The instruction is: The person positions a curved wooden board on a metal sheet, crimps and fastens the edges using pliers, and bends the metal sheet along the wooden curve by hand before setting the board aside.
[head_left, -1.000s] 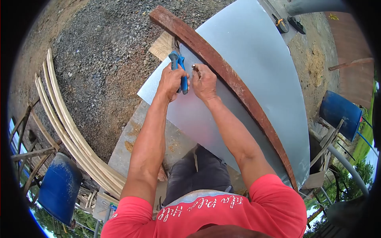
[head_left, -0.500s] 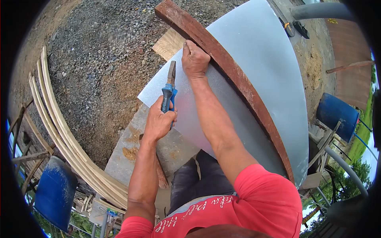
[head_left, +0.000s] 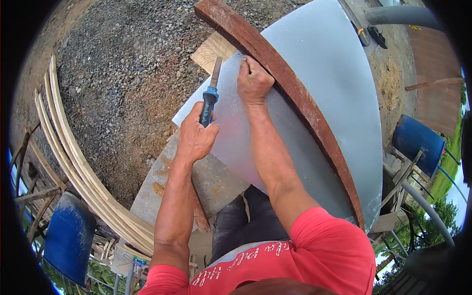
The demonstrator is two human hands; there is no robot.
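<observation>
My left hand [head_left: 197, 135] is wrapped round the blue handles of pliers [head_left: 209, 101], whose metal jaws point up and slightly right, above the left edge of a shiny metal sheet [head_left: 324, 73]. My right hand [head_left: 254, 83] is closed, with thumb and fingers pinched together near the sheet's upper-left corner. Whatever it may hold is too small or hidden to make out. Just right of that hand, a long reddish-brown wooden beam [head_left: 295, 83] lies across the sheet. A pale board [head_left: 214, 52] shows beneath the beam's upper end.
Gravel ground [head_left: 123, 73] spreads on the left, beside long pale wood strips [head_left: 81, 167]. Blue drums stand at lower left [head_left: 70, 236] and right [head_left: 418, 142]. A grey slab [head_left: 216, 182] lies below the sheet, and a pair of slippers [head_left: 376, 37] sits at upper right.
My right hand has shifted right and slightly down, still closed. The pliers have turned in my left hand, so their jaws look narrower and the handles closer together.
</observation>
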